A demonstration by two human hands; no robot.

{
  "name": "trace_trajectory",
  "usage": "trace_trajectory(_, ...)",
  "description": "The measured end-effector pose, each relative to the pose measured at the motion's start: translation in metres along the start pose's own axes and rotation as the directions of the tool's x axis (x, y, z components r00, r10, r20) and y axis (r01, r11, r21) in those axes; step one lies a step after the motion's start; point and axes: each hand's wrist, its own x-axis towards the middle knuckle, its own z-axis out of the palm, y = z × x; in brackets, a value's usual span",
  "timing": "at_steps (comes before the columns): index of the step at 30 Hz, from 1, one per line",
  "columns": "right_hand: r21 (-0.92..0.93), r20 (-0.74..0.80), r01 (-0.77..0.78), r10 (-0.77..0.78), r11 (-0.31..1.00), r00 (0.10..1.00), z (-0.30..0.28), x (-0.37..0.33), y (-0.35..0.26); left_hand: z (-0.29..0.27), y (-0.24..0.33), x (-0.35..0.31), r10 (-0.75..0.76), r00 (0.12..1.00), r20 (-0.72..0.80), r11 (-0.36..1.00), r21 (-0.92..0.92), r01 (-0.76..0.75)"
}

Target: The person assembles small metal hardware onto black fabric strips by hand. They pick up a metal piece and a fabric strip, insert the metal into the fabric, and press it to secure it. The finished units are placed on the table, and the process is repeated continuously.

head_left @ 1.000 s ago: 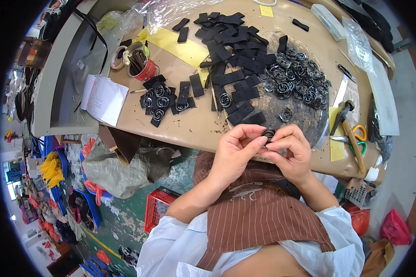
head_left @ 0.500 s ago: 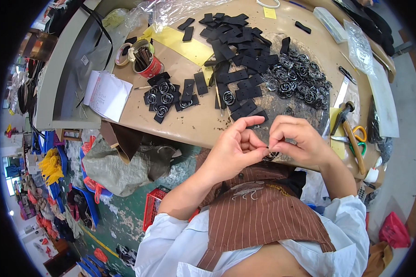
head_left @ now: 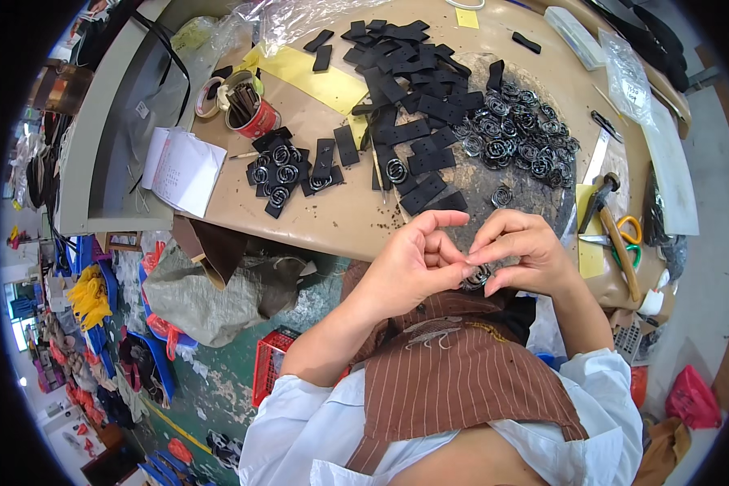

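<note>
In front of my apron, at the table's near edge, both hands meet at a dark, shiny spiral rose-shaped metal ornament. My left hand pinches it between thumb and fingers, its index finger stretched out above. My right hand has its index fingertip at the ornament's upper edge and its thumb at the lower right edge. Just beyond lies a single loose ornament, with a heap of the same ornaments behind it. Black leather strips with holes are piled to the left; a few carry ornaments.
A hammer and scissors with orange and green handles lie at the right. A red can of sticks, a tape roll, a notepad and yellow sheets are at the left. A red crate stands below.
My right thumb has moved down and apart from its index finger, baring more of the ornament. My left hand stays nearly still. The view has shifted slightly.
</note>
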Motion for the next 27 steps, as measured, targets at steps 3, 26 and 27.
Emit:
trace_trajectory(3,-0.06,0.007,0.064,-0.063,0.996,0.998,0.003,0.001,0.004,0.002,0.0,-0.003,-0.002,1.0,-0.019,0.992,0.125,0.004)
trace_trajectory(26,0.352,-0.551,-0.084,0.278,0.932,0.787,0.016,-0.052,0.031,-0.028,0.014,0.088,0.661,0.75,-0.013,0.031,0.999,-0.01)
trace_trajectory(27,0.37,-0.529,-0.127,0.321,0.921,0.786,0.016,-0.052,0.03,-0.029,0.015,0.089,0.638,0.769,-0.045,0.035,0.999,0.029)
